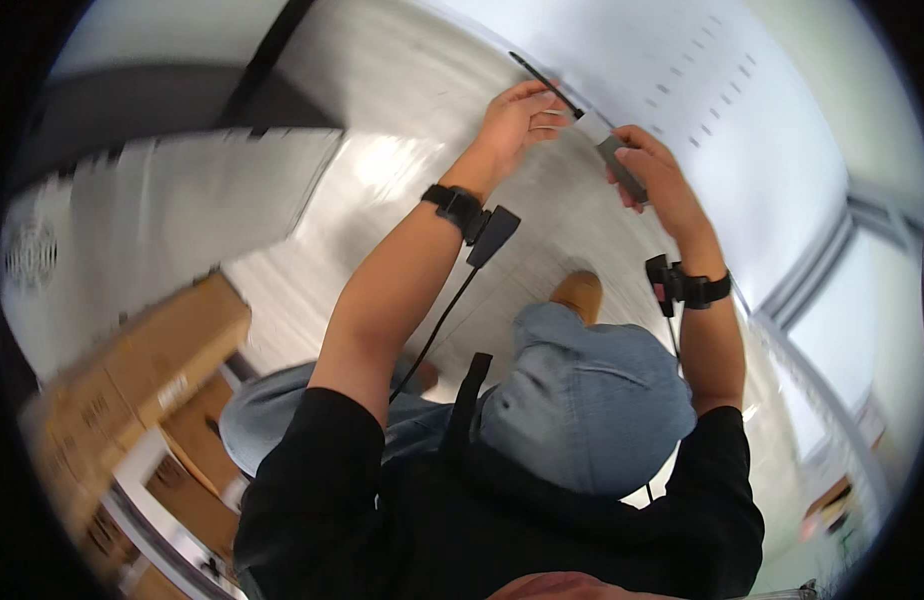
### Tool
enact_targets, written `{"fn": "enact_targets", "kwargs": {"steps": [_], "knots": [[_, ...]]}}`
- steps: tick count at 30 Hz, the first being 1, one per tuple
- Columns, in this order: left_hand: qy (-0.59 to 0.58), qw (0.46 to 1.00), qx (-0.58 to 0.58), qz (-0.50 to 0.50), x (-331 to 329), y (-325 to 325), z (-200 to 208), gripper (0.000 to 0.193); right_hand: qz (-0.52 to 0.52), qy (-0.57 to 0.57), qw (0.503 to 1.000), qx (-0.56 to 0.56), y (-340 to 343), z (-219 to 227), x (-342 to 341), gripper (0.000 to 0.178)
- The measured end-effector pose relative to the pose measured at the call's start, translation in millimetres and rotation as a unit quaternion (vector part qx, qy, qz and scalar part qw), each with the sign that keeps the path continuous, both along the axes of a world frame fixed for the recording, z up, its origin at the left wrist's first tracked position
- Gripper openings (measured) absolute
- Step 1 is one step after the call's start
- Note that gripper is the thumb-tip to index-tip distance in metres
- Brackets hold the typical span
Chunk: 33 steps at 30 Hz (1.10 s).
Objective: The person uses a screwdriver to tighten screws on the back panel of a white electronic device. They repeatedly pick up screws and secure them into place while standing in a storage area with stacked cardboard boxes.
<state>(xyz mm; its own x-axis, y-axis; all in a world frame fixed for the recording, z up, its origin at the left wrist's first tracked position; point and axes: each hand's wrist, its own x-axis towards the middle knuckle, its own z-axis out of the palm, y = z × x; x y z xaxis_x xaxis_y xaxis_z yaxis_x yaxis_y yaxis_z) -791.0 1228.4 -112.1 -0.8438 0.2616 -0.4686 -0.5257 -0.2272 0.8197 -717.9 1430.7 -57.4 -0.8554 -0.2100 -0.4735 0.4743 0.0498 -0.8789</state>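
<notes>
My right hand [654, 178] is closed around a slim grey block [623, 168] with a white end piece [593, 127]. From that end a thin, straight black strip [542, 79] points up and to the left. My left hand [522, 122] is beside the strip, its fingers loosely bent and apart, with the upper fingertips touching or just behind it. The exact kind of the held item is not clear. Both hands are in front of a large white panel [672, 60] bearing rows of dark slots or marks.
To the left stands a grey metal cabinet [172, 210] with a round vent. Cardboard boxes [142, 360] are stacked at the lower left. A metal frame [812, 270] runs along the right. Black cables [447, 315] trail from straps on both wrists, above my bent knee [622, 410].
</notes>
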Motion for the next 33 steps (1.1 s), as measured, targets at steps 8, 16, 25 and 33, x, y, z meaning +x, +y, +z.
{"fn": "enact_targets", "kwargs": {"steps": [8,16,25,33], "knots": [[-0.012,0.954,0.231,0.192,86.8,-115.8,77.3,0.031,0.250,0.041,0.940,0.227,-104.1,131.4,8.7,0.026],[-0.039,0.913,0.253,0.316,113.9,-162.7,41.3,0.027,0.335,0.019,0.892,0.302,-174.3,128.2,17.0,0.033],[-0.125,0.938,0.129,0.297,89.4,-219.5,-23.6,0.024,0.197,-0.142,0.966,0.083,-227.8,0.9,40.1,0.039],[-0.102,0.974,-0.026,0.200,67.7,-229.1,-38.8,0.023,0.022,-0.200,0.979,-0.039,-254.8,-68.9,81.2,0.042]]}}
